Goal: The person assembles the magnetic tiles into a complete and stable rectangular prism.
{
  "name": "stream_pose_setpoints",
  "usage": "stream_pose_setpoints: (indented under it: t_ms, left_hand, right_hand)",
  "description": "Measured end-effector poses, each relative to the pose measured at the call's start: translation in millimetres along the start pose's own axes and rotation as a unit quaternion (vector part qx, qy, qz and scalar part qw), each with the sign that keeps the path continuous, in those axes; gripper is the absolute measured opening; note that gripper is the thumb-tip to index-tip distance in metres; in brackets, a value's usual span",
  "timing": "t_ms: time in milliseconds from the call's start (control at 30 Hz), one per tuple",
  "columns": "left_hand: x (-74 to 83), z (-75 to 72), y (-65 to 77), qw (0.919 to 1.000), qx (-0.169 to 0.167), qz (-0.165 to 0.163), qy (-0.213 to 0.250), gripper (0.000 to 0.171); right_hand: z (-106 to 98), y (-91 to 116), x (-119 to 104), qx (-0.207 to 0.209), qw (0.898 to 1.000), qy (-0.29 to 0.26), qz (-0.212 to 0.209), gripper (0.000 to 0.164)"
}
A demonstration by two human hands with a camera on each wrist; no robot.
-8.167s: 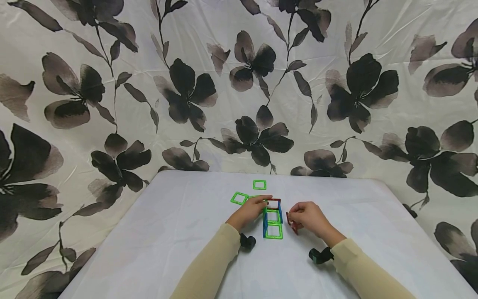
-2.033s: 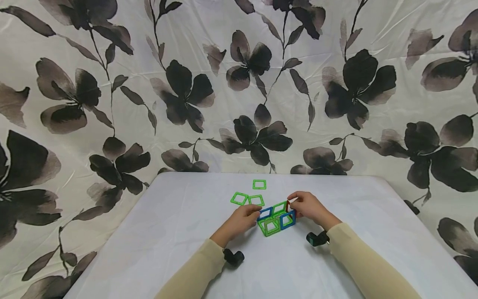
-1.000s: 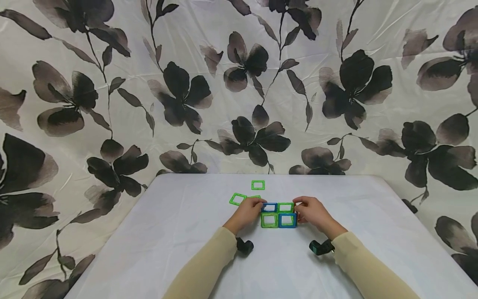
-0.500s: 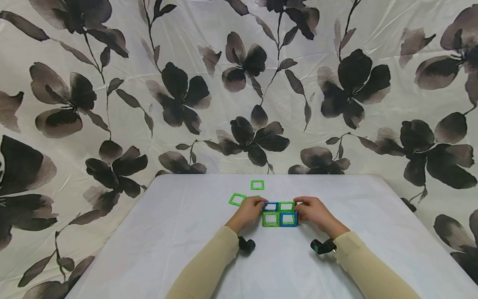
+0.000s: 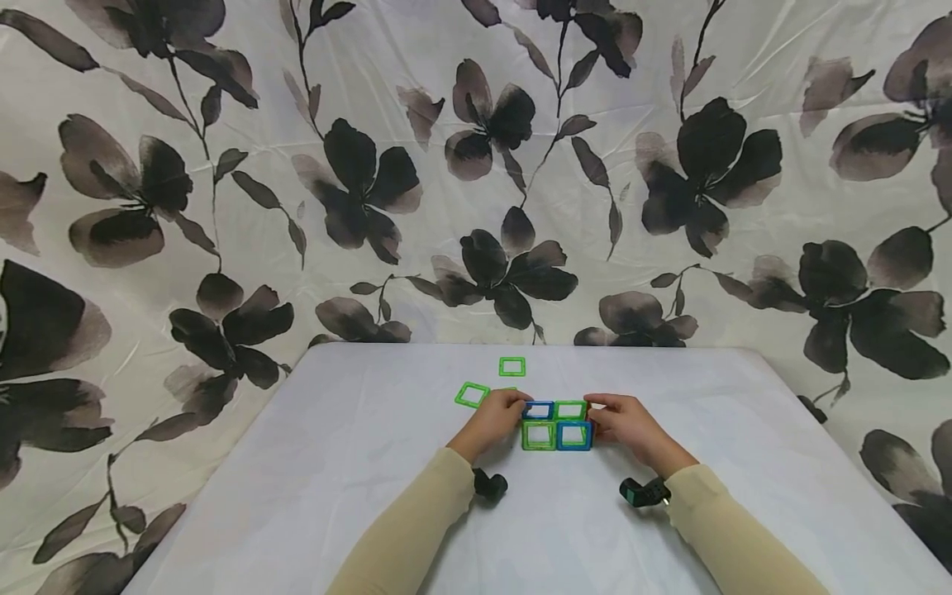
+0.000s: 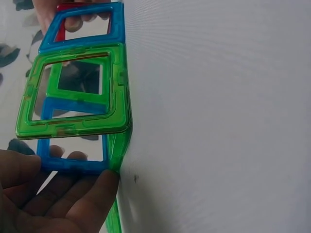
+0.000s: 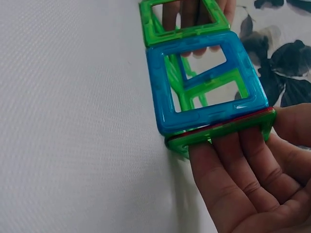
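On the white-covered table (image 5: 327, 496), centre: one assembly of coloured frames (image 5: 556, 436), standing between the two hands. Front row: one green frame (image 5: 539, 448), one blue frame (image 5: 575, 448), side by side. Rear row: one rear blue frame (image 5: 539, 417), one rear green frame (image 5: 570, 418).

Left hand (image 5: 494, 420): gripped the rear blue frame at its outer end. Right hand (image 5: 628, 428): gripped the opposite end, at an end frame with a red edge (image 7: 223, 125); whether its fingertips passed into the opening, could not be told. Purpose, as judged: steadying from both ends, so that the joints sat square.

Loose stock, beyond: one green frame (image 5: 512, 359) farthest off, one tilted green frame (image 5: 467, 405), and a third green piece (image 5: 508, 388), mostly hidden by the left hand.

By view: the left wrist camera showed fingertips through the rear blue frame's opening; the right wrist camera showed the red edge plainly; the head camera gave the loose pieces' layout.
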State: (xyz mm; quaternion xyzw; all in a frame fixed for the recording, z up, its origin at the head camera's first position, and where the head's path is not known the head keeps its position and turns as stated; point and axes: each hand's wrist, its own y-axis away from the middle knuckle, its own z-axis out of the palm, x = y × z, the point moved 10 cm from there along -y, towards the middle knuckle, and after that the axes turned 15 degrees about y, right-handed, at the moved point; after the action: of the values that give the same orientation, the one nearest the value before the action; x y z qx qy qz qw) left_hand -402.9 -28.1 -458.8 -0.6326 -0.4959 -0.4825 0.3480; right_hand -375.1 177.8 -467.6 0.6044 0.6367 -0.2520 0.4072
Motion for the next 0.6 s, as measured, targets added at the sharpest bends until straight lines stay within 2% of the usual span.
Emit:
stream_pose_setpoints:
  t_ms: [300,467,600]
  left_hand:
    - [-3.4,0.7,-0.7,0.9999,-0.001,-0.007,-0.010,0.028]
    - [1.1,-3.8,-1.4,0.9996,-0.013,0.009,-0.024,0.030]
    - [10.6,-13.9,-3.0,0.9987,-0.010,0.033,-0.038,0.032]
  right_hand:
    - [1,2,1,0.006,1.000,0.002,0.002,0.044]
    - [1,4,-2,0.009,1.000,-0.002,0.005,0.044]
    - [1,5,-2,0.011,1.000,-0.003,0.011,0.045]
